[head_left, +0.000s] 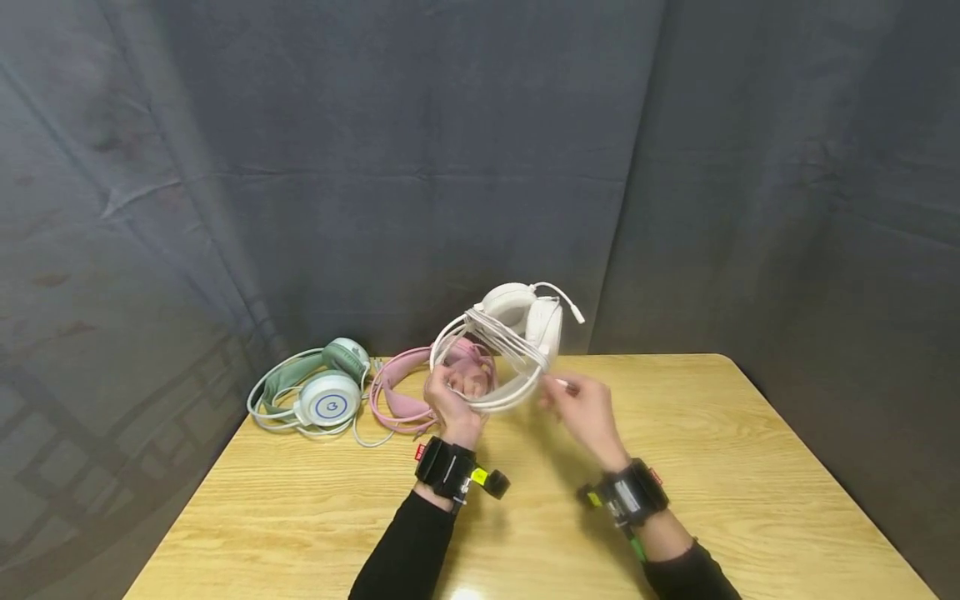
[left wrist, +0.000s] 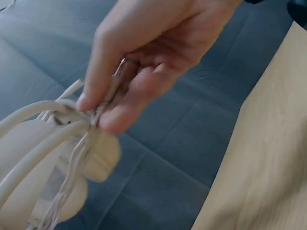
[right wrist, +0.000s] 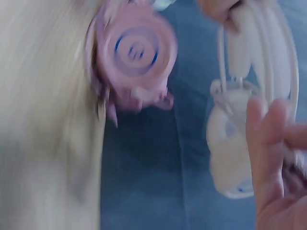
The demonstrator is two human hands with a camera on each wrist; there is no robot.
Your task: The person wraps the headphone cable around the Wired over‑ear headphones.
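A white headset (head_left: 508, 298) with a boom microphone is held up above the table. The person's left hand (head_left: 457, 392) grips its headband at the lower left. White cable (head_left: 506, 337) loops several times across the headset between headband and ear cups. The right hand (head_left: 579, 412) is beside the headset's lower right, thumb and fingers pinching a strand of the cable. In the left wrist view that right hand (left wrist: 144, 62) pinches cable strands (left wrist: 72, 165) close to the headband. The right wrist view is blurred; the left hand (right wrist: 218, 9) shows only at the top edge.
A pink headset (head_left: 401, 387) lies on the wooden table (head_left: 337, 517) behind the left hand. To its left is a green and white headset (head_left: 330, 404) with a loose cable. A grey curtain (head_left: 420, 167) hangs around the table.
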